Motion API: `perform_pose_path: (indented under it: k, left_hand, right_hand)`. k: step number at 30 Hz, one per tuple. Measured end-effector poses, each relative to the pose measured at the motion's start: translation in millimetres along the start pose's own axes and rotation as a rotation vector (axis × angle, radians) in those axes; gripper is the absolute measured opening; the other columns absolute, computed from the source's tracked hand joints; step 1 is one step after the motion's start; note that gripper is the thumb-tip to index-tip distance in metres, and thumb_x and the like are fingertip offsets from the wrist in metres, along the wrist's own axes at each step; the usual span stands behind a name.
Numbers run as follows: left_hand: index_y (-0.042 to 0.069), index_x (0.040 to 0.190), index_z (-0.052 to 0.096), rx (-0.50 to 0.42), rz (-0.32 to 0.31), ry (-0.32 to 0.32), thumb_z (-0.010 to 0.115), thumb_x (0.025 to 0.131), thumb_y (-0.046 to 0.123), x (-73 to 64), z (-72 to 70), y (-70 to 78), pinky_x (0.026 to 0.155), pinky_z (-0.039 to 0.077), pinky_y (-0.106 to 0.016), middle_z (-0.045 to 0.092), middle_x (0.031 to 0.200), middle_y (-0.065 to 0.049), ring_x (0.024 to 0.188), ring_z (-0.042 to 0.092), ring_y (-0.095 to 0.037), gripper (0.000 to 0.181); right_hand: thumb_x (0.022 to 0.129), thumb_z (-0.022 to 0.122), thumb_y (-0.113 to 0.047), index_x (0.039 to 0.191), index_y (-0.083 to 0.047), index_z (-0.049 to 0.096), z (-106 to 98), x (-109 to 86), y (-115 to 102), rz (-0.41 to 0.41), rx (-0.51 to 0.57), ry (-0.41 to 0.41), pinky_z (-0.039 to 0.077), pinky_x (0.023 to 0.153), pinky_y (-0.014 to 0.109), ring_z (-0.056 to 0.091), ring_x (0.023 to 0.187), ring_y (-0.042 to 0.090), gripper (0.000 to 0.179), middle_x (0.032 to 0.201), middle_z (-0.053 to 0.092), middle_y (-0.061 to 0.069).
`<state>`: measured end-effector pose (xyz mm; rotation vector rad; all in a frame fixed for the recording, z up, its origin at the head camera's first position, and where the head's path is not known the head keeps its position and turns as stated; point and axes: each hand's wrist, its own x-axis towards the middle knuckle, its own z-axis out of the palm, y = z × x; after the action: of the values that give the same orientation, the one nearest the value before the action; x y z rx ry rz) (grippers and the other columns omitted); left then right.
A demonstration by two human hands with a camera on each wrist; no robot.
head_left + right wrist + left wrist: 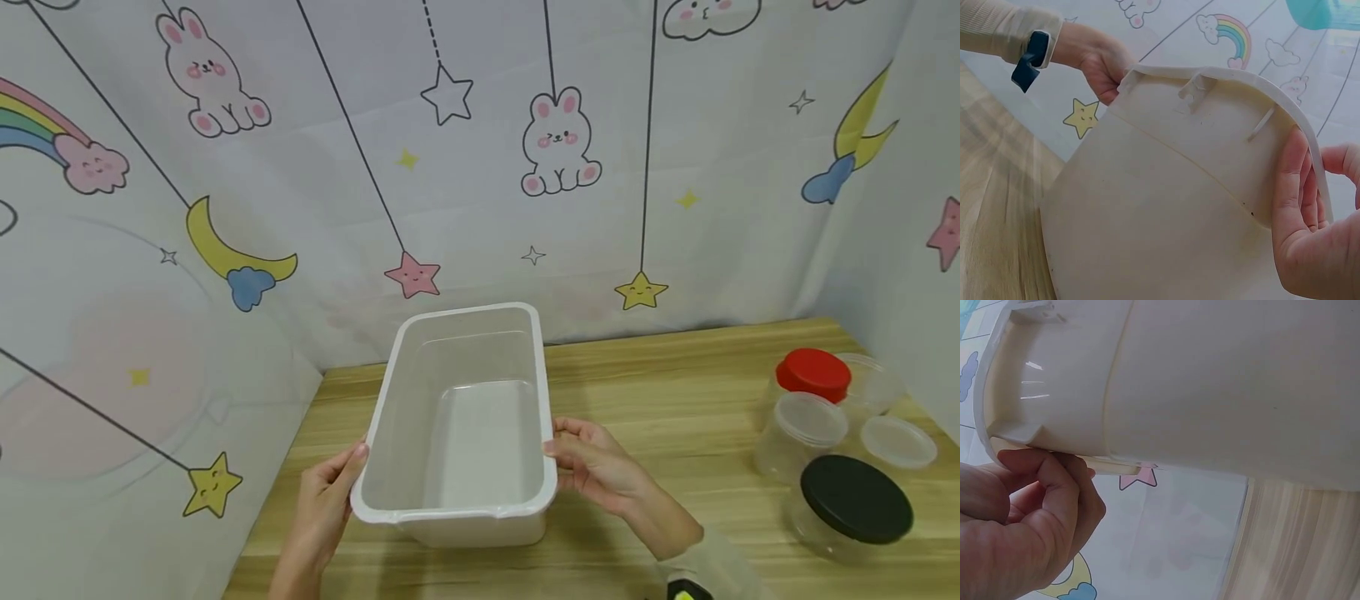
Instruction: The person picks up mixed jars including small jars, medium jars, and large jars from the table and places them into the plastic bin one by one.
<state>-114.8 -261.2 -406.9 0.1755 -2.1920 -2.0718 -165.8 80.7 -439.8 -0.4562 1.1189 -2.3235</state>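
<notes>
A white rectangular plastic bin (487,442) with a rolled rim is in the middle of the head view, its open top tilted toward the camera and nothing inside. On its left long side, my left hand (324,500) grips the rim near the front corner, thumb on top. My right hand (600,467) pinches the right rim, thumb above and fingers beneath. From the left wrist, the bin's outer wall (1229,387) fills most of the view, with curled fingers under the lip. The right wrist view shows both hands at the rim and the bin's end wall (1166,187).
At the right of the wooden table (675,392) stand clear plastic jars: one with a red lid (813,375), one with a black lid (857,498) and one with a translucent lid (810,419). A loose-looking clear lid (898,442) is beside them. A printed curtain (480,208) hangs behind.
</notes>
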Motion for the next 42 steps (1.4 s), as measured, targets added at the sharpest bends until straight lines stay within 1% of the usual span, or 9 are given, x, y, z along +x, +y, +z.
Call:
perform_pose_path:
  k: [2, 4, 7, 14, 18, 25, 31, 42]
  left_hand:
    - [-0.016, 0.137, 0.043, -0.002, -0.007, 0.000, 0.051, 0.106, 0.014, 0.2, 0.4, -0.4, 0.078, 0.058, -0.024, 0.053, 0.136, -0.022, 0.099, 0.065, -0.009, 0.044]
    - [-0.015, 0.137, 0.044, 0.002, -0.013, 0.000, 0.051, 0.106, 0.015, 0.0, 1.1, -0.5, 0.078, 0.058, -0.024, 0.050, 0.138, -0.025, 0.099, 0.065, -0.009, 0.044]
    - [-0.014, 0.137, 0.044, 0.007, -0.020, 0.005, 0.051, 0.106, 0.015, -0.3, 2.3, -0.8, 0.077, 0.059, -0.025, 0.051, 0.137, -0.028, 0.097, 0.066, -0.011, 0.044]
    - [-0.014, 0.137, 0.046, -0.003, -0.027, 0.016, 0.052, 0.105, 0.015, -0.4, 5.7, -1.0, 0.075, 0.059, -0.025, 0.057, 0.132, -0.022, 0.095, 0.066, -0.012, 0.043]
    - [-0.014, 0.137, 0.047, -0.006, -0.029, 0.018, 0.052, 0.105, 0.015, -1.2, 8.2, -1.3, 0.075, 0.059, -0.026, 0.059, 0.131, -0.023, 0.094, 0.066, -0.012, 0.043]
    - [-0.016, 0.135, 0.047, -0.018, -0.026, 0.018, 0.050, 0.106, 0.012, -1.1, 12.3, 0.3, 0.077, 0.058, -0.024, 0.055, 0.135, -0.024, 0.096, 0.066, -0.010, 0.041]
    - [-0.017, 0.135, 0.046, -0.028, -0.014, -0.001, 0.050, 0.106, 0.012, 0.1, 13.8, 1.7, 0.078, 0.058, -0.024, 0.051, 0.138, -0.026, 0.099, 0.065, -0.011, 0.042]
    - [-0.018, 0.135, 0.047, -0.034, -0.009, -0.008, 0.050, 0.106, 0.011, -1.4, 17.7, 0.8, 0.077, 0.058, -0.025, 0.052, 0.136, -0.028, 0.097, 0.066, -0.012, 0.041]
  right_hand:
    - [0.095, 0.052, 0.005, 0.106, -0.004, 0.057, -0.3, -0.6, -0.5, -0.001, 0.000, -0.001, 0.060, 0.068, 0.028, 0.068, 0.084, 0.013, 0.015, 0.094, 0.066, 0.003]
    - [0.095, 0.052, 0.005, 0.106, -0.004, 0.057, -0.5, -1.2, -0.9, -0.002, 0.001, 0.000, 0.060, 0.069, 0.029, 0.068, 0.084, 0.013, 0.015, 0.094, 0.066, 0.003]
    - [0.095, 0.052, 0.005, 0.107, -0.004, 0.058, -0.9, -2.1, -1.6, -0.002, 0.002, 0.004, 0.060, 0.070, 0.029, 0.068, 0.085, 0.013, 0.016, 0.095, 0.067, 0.003]
    - [0.095, 0.052, 0.005, 0.108, -0.004, 0.057, -1.2, -5.6, -3.4, -0.005, -0.016, 0.010, 0.060, 0.070, 0.029, 0.068, 0.085, 0.013, 0.017, 0.096, 0.067, 0.003]
    - [0.095, 0.052, 0.005, 0.110, -0.003, 0.057, -2.3, -7.6, -4.1, -0.004, -0.018, 0.004, 0.060, 0.070, 0.029, 0.068, 0.086, 0.013, 0.017, 0.096, 0.067, 0.003]
    - [0.095, 0.051, 0.005, 0.111, 0.000, 0.055, -5.5, -8.4, -5.1, -0.003, -0.014, 0.003, 0.060, 0.071, 0.029, 0.068, 0.086, 0.014, 0.017, 0.097, 0.067, 0.004]
    - [0.095, 0.050, 0.005, 0.110, 0.000, 0.055, -7.2, -8.4, -7.0, -0.008, -0.007, -0.008, 0.060, 0.071, 0.029, 0.068, 0.087, 0.014, 0.017, 0.096, 0.067, 0.004]
    - [0.096, 0.050, 0.005, 0.110, -0.002, 0.056, -9.6, -12.6, -9.1, -0.010, -0.010, -0.016, 0.060, 0.074, 0.030, 0.068, 0.088, 0.013, 0.017, 0.095, 0.068, 0.002]
